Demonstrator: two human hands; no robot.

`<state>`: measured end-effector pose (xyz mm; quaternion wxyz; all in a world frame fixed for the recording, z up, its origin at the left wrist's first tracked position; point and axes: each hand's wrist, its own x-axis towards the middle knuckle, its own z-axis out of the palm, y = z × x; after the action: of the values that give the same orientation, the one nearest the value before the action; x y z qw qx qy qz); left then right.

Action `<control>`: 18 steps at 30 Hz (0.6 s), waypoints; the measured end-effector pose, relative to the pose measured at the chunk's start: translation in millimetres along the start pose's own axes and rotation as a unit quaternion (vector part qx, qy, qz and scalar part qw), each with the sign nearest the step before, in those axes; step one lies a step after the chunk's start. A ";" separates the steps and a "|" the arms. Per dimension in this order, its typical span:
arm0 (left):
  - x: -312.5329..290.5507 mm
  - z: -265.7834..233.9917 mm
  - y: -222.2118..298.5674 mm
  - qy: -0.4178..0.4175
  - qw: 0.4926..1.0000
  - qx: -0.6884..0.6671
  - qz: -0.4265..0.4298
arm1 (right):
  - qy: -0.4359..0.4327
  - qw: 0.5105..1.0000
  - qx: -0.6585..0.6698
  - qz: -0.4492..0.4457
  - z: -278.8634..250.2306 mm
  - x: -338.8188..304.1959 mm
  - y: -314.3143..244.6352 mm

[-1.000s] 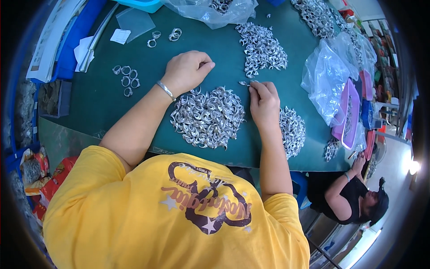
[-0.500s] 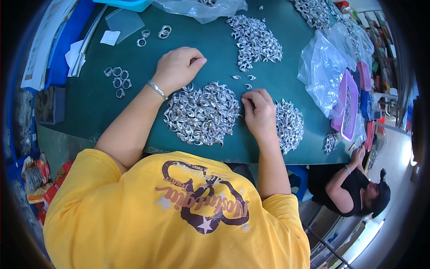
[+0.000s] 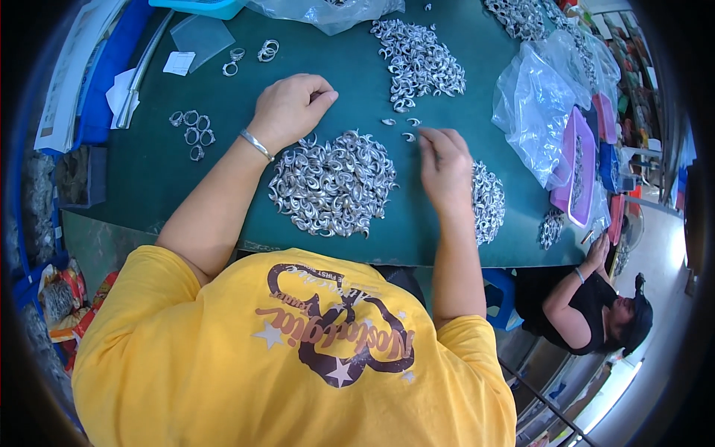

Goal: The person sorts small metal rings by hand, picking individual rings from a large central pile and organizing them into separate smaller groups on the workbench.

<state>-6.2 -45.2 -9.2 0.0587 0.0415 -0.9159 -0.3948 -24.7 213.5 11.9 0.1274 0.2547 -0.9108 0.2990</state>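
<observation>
On the green table, a large heap of curved silver metal pieces (image 3: pixel 331 182) lies between my hands. My left hand (image 3: pixel 292 108), with a silver bangle at its wrist, rests beyond the heap, fingers curled in; whatever they might hold is hidden. My right hand (image 3: pixel 448 167) is over the table right of the heap, fingers bent and slightly blurred, their tips beside a loose curved piece (image 3: pixel 409 137). Two more loose pieces lie just beyond it. Past these spreads a second pile of such pieces (image 3: pixel 424 63). A smaller pile (image 3: pixel 488 205) sits right of my right hand, partly covered by it.
Silver rings (image 3: pixel 192 132) lie in a group at the left, with more rings (image 3: pixel 268 51) farther back. Clear plastic bags (image 3: pixel 540 104) and a purple tray (image 3: pixel 579 167) holding metal parts stand at the right. A co-worker's hand (image 3: pixel 596 253) is by the table's right edge.
My right hand has moved away from the large heap, rightward and farther out, toward the loose pieces. The left hand keeps its curled pose. The whole view has shifted slightly.
</observation>
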 end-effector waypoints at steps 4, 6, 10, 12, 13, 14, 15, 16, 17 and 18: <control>-1.7 -0.8 1.6 -0.003 1.000 -0.008 -0.010 | 0.014 0.999 -0.036 -0.013 15.4 -4.5 3.5; -2.4 -1.5 1.1 0.001 1.000 -0.008 -0.012 | 0.007 0.998 -0.054 -0.042 10.9 -9.6 2.6; -2.2 -1.0 -1.7 -0.002 1.000 -0.008 -0.017 | -0.025 0.999 0.034 -0.022 0.3 -18.5 -3.6; -2.9 -0.9 -2.6 -0.001 1.000 -0.004 -0.017 | 0.012 1.000 -0.015 0.003 -7.6 -11.7 1.1; -1.8 -0.6 -1.0 0.000 1.000 -0.001 -0.010 | 0.020 1.000 0.002 0.014 -8.7 -9.0 -0.1; -1.2 -0.5 0.2 0.001 1.000 0.002 -0.004 | 0.027 0.999 0.018 0.024 -8.7 -6.9 -0.5; -1.0 -0.2 0.4 0.000 1.000 0.003 -0.002 | 0.002 1.000 0.009 -0.014 -5.5 -6.9 1.3; -0.9 -0.1 -0.4 0.001 1.000 0.000 -0.002 | -0.022 0.998 -0.001 -0.052 -0.4 -8.3 2.3; -0.5 -0.3 -0.7 0.002 1.000 -0.003 -0.002 | -0.019 0.998 -0.026 -0.052 4.4 -11.2 1.1; -0.3 -0.6 0.0 0.001 1.000 -0.002 -0.001 | -0.018 0.998 -0.026 -0.051 3.6 -13.5 0.3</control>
<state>-5.8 -45.6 -8.8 0.0593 0.0424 -0.9150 -0.3968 -13.8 216.7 3.7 0.1329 0.3025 -0.9062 0.2639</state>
